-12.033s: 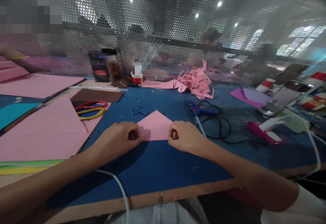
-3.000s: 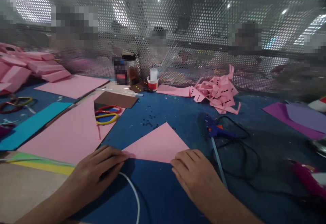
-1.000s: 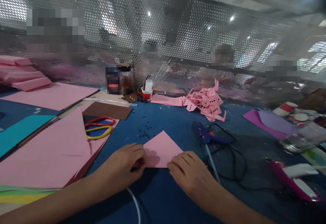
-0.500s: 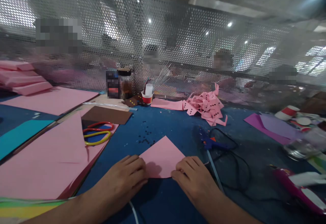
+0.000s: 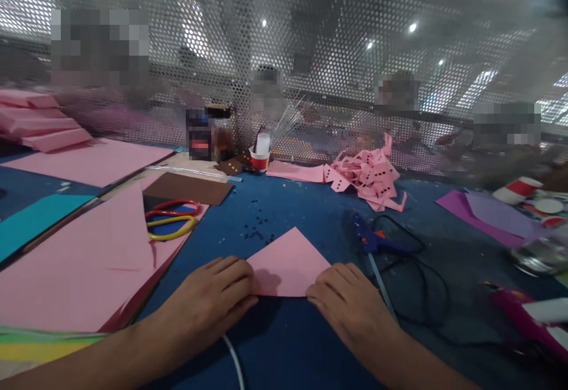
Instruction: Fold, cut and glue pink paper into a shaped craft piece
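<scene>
A pink sheet of paper [image 5: 288, 266], folded into a triangle with its point facing away from me, lies on the blue table [image 5: 275, 342]. My left hand [image 5: 226, 286] grips its left corner, fingers curled over the edge. At the right corner my right hand [image 5: 344, 295] pinches the paper between thumb and fingers. The folded edge runs straight between both hands, on the side nearest me. Both fingertips partly hide the corners. Small dark bits [image 5: 257, 230] are scattered just beyond the paper.
Scissors [image 5: 171, 218] with red and yellow handles rest on large pink sheets [image 5: 71, 271] at left. A blue glue gun [image 5: 368, 236] with its cord lies at right, near a magenta glue gun [image 5: 528, 319]. Dotted pink paper pieces [image 5: 368, 174] are heaped before a perforated metal screen [image 5: 319, 70].
The view has tilted and shifted slightly. My right hand sits a little farther from the left along the paper's near edge, and both hands still hold the corners.
</scene>
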{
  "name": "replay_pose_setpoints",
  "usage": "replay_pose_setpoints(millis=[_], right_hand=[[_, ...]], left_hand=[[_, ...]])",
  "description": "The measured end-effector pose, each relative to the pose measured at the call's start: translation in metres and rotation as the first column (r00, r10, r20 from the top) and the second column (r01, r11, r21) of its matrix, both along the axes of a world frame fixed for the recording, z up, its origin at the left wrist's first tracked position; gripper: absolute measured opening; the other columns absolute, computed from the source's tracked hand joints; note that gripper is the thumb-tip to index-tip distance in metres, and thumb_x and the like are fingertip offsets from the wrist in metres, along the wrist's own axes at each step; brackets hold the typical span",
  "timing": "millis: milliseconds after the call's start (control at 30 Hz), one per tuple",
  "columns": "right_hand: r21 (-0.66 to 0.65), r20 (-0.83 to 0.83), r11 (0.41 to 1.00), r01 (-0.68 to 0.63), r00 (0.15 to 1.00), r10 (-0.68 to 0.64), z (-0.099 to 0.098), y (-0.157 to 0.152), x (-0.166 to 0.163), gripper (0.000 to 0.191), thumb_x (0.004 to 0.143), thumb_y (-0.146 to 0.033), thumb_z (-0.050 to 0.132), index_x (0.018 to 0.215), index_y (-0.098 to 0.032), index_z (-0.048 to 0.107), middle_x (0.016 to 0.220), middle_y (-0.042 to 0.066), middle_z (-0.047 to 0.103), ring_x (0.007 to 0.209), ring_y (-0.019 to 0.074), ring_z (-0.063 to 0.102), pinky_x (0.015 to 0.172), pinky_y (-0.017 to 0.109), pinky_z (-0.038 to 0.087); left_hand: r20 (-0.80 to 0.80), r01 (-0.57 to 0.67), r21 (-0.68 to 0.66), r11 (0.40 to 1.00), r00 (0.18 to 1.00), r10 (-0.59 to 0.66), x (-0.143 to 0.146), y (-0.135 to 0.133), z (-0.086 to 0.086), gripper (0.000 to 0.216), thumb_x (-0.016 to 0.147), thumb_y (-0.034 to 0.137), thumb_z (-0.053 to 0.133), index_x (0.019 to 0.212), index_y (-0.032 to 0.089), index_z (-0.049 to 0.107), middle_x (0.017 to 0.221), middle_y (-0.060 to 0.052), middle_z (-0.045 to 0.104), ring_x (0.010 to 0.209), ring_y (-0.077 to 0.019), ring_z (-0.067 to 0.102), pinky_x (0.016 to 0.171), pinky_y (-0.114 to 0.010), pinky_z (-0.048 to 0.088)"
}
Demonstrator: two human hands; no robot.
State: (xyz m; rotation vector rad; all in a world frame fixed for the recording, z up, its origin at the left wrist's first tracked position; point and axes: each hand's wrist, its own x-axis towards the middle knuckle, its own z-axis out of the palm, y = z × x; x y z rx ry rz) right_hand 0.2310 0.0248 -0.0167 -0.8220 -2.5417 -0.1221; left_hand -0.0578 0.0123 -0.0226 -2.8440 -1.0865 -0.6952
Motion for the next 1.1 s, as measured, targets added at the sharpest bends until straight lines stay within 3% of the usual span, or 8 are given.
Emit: replay_pose_setpoints(millis=[200,367,500,867,1100], right_hand=[[-0.094,0.027,0.996,0.003,1.0,0.0,-0.002,-0.003,0.0,0.014,0.101,-0.019,0.054,0.093,-0.019,0.065,0.089,0.003,0.062,0.082,0.0179,0.053,0.073,0.033,0.035],[-0.086,0.061,0.996,-0.018,0.998,0.023,-0.001,-0.004,0.002,0.011,0.101,-0.023,0.056,0.096,-0.02,0.065,0.088,0.002,0.064,0.082,0.0168,0.055,0.073,0.033,0.033],[-0.081,0.096,0.997,-0.01,0.995,0.018,0.003,-0.005,0.001,0.013,0.102,-0.021,0.054,0.096,-0.019,0.066,0.089,0.003,0.066,0.084,0.0158,0.057,0.074,0.032,0.034],[-0.254,-0.016,0.967,0.028,0.999,-0.033,0.003,-0.002,0.002,0.01,0.098,-0.023,0.061,0.091,-0.02,0.068,0.091,0.001,0.067,0.086,0.0158,0.058,0.076,0.032,0.034],[-0.35,-0.031,0.933,0.086,0.994,-0.103,0.005,-0.002,-0.002,0.009,0.095,-0.021,0.064,0.087,-0.019,0.067,0.088,0.001,0.067,0.084,0.0161,0.056,0.076,0.032,0.036]], left_hand=[[-0.055,-0.006,0.04,0.999,0.998,0.008,-0.005,-0.001,-0.005,0.021,0.102,0.014,0.046,0.1,0.02,0.066,0.093,-0.004,0.065,0.084,-0.0173,0.058,0.074,-0.031,0.046],[-0.091,0.006,0.042,0.999,0.996,-0.002,-0.004,-0.003,-0.002,0.02,0.101,0.015,0.048,0.107,0.02,0.067,0.093,-0.005,0.066,0.084,-0.0174,0.06,0.076,-0.031,0.048],[-0.049,0.002,0.032,0.999,0.999,-0.001,0.0,-0.004,0.004,0.023,0.102,0.017,0.047,0.097,0.019,0.069,0.089,-0.004,0.066,0.083,-0.016,0.061,0.076,-0.029,0.048],[0.112,-0.085,-0.287,0.954,0.986,0.121,0.003,-0.003,0.003,0.015,0.097,0.026,0.058,0.086,0.02,0.067,0.083,-0.001,0.063,0.081,-0.0153,0.058,0.072,-0.026,0.042],[0.145,-0.082,-0.343,0.936,0.98,0.139,0.005,-0.002,0.005,0.014,0.095,0.024,0.058,0.086,0.019,0.067,0.083,-0.001,0.063,0.079,-0.0157,0.056,0.072,-0.027,0.04]])
